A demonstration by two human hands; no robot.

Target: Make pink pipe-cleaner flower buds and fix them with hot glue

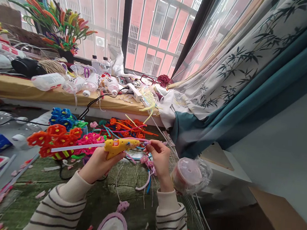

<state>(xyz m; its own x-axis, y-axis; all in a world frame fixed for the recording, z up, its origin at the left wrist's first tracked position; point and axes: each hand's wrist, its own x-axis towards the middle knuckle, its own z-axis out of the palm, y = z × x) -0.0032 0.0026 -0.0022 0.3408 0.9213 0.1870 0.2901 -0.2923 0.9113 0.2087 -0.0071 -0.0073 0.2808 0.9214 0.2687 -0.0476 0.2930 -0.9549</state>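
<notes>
Window: a barred window (pixel 158 27) stands behind the desk, with a pink building outside;
Curtains: one sheer bamboo-print curtain (pixel 231 61) and one teal curtain (pixel 257 101), both gathered at the right of the window;
Desk: a desk (pixel 125 189) with a mottled green top runs below the windowsill, its surface crowded;
Windowsill: a windowsill (pixel 61 97) covered in tan paper carries four plastic bottles (pixel 48 81) lying down, two upright plastic bottles (pixel 105 66), and one white power strip (pixel 134 92);
Bouquet: one bouquet of pipe-cleaner flowers (pixel 61 23) stands at the far left of the windowsill;
Sleeves: two cream sleeves (pixel 171 220) with dark stripes, one on each arm;
Left hand: the left hand (pixel 97 166) has its fingers (pixel 118 155) closed around the grip of the glue gun;
Right hand: the right hand (pixel 161 160) has its fingers (pixel 150 146) pinched on the end of a pink pipe cleaner (pixel 136 140), just beside the gun's nozzle;
Glue gun: one yellow hot glue gun (pixel 119 148), held up above the desk, between the hands, with one white glue stick (pixel 77 147) jutting from its back;
Nearby: one red-orange pipe-cleaner flower cluster (pixel 55 140) and one pink pipe-cleaner flower (pixel 90 143) sit just left of the gun; one plastic-wrapped roll (pixel 191 176) sits right of the right hand;
</notes>
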